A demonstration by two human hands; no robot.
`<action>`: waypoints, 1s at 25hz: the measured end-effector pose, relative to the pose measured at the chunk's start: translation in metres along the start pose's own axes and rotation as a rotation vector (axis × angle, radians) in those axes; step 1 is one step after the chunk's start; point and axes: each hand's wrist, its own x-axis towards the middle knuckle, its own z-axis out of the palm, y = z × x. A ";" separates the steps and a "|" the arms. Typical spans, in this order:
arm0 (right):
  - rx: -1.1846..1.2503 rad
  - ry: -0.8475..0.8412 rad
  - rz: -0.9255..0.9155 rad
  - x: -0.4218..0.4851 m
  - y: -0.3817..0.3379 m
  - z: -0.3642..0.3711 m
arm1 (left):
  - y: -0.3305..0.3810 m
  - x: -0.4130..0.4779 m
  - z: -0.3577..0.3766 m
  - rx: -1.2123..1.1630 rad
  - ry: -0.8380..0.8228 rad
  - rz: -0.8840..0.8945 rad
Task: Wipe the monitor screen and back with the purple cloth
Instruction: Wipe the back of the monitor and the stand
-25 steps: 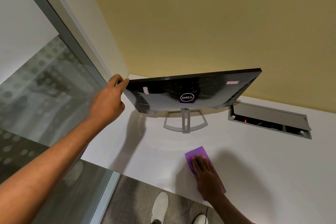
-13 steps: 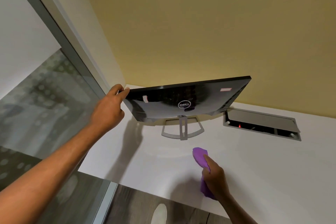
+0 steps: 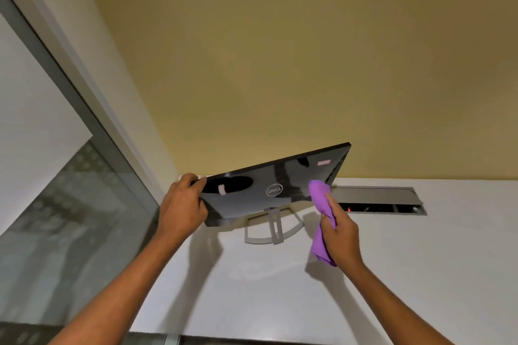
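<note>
Dell logo (image 3: pixel 274 190) on monitor (image 3: pixel 291 176) back, purple cloth (image 3: pixel 319 196) touching it

White desk (image 3: pixel 420 274) with open grey cable hatch (image 3: pixel 375 196), yellow wall (image 3: pixel 280 50), glass partition (image 3: pixel 70 232)

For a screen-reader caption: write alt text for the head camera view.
A right hand holds a purple cloth up to the black back of a monitor while the left hand grips its edge. It stands on a white desk.
</note>
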 end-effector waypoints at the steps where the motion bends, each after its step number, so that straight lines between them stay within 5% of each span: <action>1: -0.001 0.043 -0.036 0.004 -0.015 0.001 | 0.002 0.003 0.005 -0.030 -0.039 0.032; 6: -0.099 0.152 -0.268 0.025 -0.075 0.030 | 0.030 0.024 0.027 -0.054 -0.163 0.214; 13: -0.481 -0.088 -0.726 0.048 -0.088 0.087 | 0.064 0.043 0.038 -0.177 -0.201 0.279; 25: -0.531 -0.022 -0.659 0.122 -0.030 -0.003 | 0.059 0.035 0.046 -0.180 -0.148 0.287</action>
